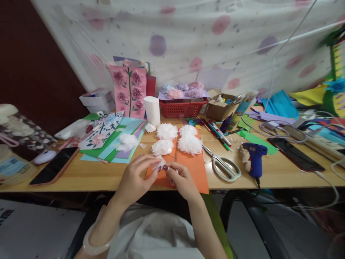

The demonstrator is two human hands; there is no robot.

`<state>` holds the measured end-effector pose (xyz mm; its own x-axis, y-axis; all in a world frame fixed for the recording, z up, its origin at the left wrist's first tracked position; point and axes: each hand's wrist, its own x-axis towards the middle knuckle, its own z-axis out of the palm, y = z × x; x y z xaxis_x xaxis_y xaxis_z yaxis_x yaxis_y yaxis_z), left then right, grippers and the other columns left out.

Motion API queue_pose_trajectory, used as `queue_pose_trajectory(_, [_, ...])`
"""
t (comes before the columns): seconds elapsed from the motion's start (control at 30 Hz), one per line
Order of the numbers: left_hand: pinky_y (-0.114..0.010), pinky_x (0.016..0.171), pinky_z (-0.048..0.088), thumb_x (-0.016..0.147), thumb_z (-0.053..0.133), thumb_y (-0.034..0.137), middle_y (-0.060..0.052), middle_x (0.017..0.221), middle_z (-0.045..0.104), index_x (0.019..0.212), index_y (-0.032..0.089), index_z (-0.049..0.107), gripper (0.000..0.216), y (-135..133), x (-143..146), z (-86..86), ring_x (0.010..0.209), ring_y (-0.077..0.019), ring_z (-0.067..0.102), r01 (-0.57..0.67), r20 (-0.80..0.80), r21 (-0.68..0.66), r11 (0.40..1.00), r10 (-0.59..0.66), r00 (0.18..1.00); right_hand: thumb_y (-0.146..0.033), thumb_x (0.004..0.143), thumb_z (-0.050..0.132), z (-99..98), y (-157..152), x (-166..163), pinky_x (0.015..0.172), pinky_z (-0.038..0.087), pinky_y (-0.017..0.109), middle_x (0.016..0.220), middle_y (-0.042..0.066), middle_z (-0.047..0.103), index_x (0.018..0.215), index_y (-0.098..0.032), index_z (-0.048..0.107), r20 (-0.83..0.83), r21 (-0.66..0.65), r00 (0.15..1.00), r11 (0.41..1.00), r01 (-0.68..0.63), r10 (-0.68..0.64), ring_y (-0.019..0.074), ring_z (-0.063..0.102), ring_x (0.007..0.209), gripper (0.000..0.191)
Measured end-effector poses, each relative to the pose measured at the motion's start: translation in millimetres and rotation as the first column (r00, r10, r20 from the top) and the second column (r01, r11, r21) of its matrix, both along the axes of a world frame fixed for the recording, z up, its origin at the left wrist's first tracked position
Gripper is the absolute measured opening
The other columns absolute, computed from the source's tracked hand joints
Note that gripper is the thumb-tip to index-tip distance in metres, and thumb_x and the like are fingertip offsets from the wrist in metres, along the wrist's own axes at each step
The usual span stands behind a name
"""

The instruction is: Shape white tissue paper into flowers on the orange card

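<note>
Between my two hands is a small piece of white tissue paper (159, 162), pinched at the fingertips. My left hand (140, 174) closes thumb and fingers on it from the left. From the right, my right hand (181, 178) meets it with bent fingers; its grip is partly hidden. Both hands are over the near end of an orange paper sheet (192, 172). Several fluffy white paper flowers (190, 144) lie on that sheet just beyond my fingers. Left of them, a loose white tissue pile (126, 142) rests on coloured papers.
Scissors (225, 167) and a blue glue gun (256, 158) lie to the right, near a phone (296, 154). Another phone (55, 166) is at the left. Behind stand a white roll (152, 110), a red basket (182, 108) bearing paper flowers, and a cardboard box (219, 108).
</note>
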<state>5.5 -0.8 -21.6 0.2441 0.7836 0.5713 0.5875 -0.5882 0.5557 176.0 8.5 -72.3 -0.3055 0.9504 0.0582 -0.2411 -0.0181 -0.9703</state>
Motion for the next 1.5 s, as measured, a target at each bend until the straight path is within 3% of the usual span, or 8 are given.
queue_pose_trajectory(0.57, [-0.028, 0.081, 0.060, 0.085, 0.056, 0.014, -0.007, 0.093, 0.079, 0.094, 0.019, 0.078, 0.024, 0, 4, -5.1, 0.087, -0.0195, 0.075, 0.004, -0.018, 0.009, 1.000, -0.004, 1.000, -0.051, 0.084, 0.065, 5.8, -1, 0, 0.047, 0.024, 0.025, 0.057, -0.005, 0.039, 0.082, -0.019, 0.075, 0.059, 0.053, 0.996, 0.996, 0.065, -0.069, 0.0101, 0.029, 0.052, 0.033])
queue_pose_trajectory(0.77, [-0.029, 0.078, 0.060, 0.086, 0.055, 0.018, -0.005, 0.090, 0.080, 0.086, 0.021, 0.076, 0.021, 0, 3, -3.2, 0.085, -0.0202, 0.075, -0.066, 0.060, -0.099, 0.993, 0.072, 0.996, -0.050, 0.084, 0.064, 4.9, -1, -1, 0.047, 0.023, 0.025, 0.057, -0.004, 0.038, 0.083, -0.019, 0.074, 0.092, 0.051, 0.993, 0.996, 0.069, -0.073, 0.0110, 0.031, 0.053, 0.032])
queue_pose_trajectory(0.93, [-0.033, 0.083, 0.059, 0.083, 0.059, 0.027, -0.007, 0.095, 0.080, 0.092, 0.019, 0.076, 0.020, 6, -3, -10.4, 0.088, -0.0227, 0.075, -0.177, 0.207, -0.241, 0.954, 0.229, 0.951, -0.049, 0.084, 0.065, 1.6, 0, 0, 0.048, 0.024, 0.025, 0.058, -0.004, 0.039, 0.082, -0.019, 0.073, 0.113, 0.051, 0.991, 0.996, 0.069, -0.075, 0.0109, 0.030, 0.053, 0.031])
queue_pose_trajectory(1.13, [-0.029, 0.074, 0.059, 0.079, 0.065, 0.029, -0.005, 0.084, 0.077, 0.092, 0.019, 0.067, 0.017, 12, -5, -13.7, 0.081, -0.0201, 0.074, -0.030, 0.441, -0.413, 0.910, 0.228, 0.868, -0.048, 0.085, 0.064, 1.2, 0, 0, 0.049, 0.025, 0.026, 0.058, -0.005, 0.039, 0.081, -0.020, 0.072, 0.124, 0.057, 0.989, 0.996, 0.069, -0.076, 0.0110, 0.029, 0.053, 0.029])
queue_pose_trajectory(1.3, [-0.023, 0.064, 0.053, 0.076, 0.064, 0.029, 0.003, 0.067, 0.064, 0.076, 0.021, 0.054, 0.013, 16, -9, -12.3, 0.066, -0.0142, 0.066, -0.099, 0.446, -0.350, 0.932, 0.259, 0.857, -0.047, 0.085, 0.064, 0.9, 0, -1, 0.049, 0.023, 0.026, 0.059, -0.005, 0.038, 0.080, -0.020, 0.072, 0.120, 0.052, 0.990, 0.996, 0.068, -0.074, 0.0108, 0.028, 0.053, 0.028])
queue_pose_trajectory(1.4, [-0.025, 0.067, 0.054, 0.077, 0.060, 0.027, 0.001, 0.067, 0.066, 0.067, 0.021, 0.059, 0.012, 18, -13, -14.4, 0.069, -0.0158, 0.065, -0.139, 0.391, -0.302, 0.943, 0.256, 0.884, -0.046, 0.085, 0.063, 1.0, 1, -1, 0.048, 0.021, 0.026, 0.058, -0.005, 0.037, 0.080, -0.020, 0.071, 0.117, 0.048, 0.991, 0.997, 0.066, -0.072, 0.0106, 0.026, 0.053, 0.028])
queue_pose_trajectory(1.5, [-0.028, 0.074, 0.056, 0.081, 0.056, 0.025, -0.002, 0.077, 0.073, 0.074, 0.020, 0.067, 0.014, 18, -15, -16.0, 0.078, -0.0181, 0.069, -0.219, 0.362, -0.260, 0.940, 0.305, 0.881, -0.046, 0.085, 0.063, 1.5, 1, -1, 0.048, 0.020, 0.026, 0.057, -0.006, 0.036, 0.080, -0.019, 0.071, 0.110, 0.038, 0.991, 0.997, 0.067, -0.071, 0.0101, 0.026, 0.051, 0.028])
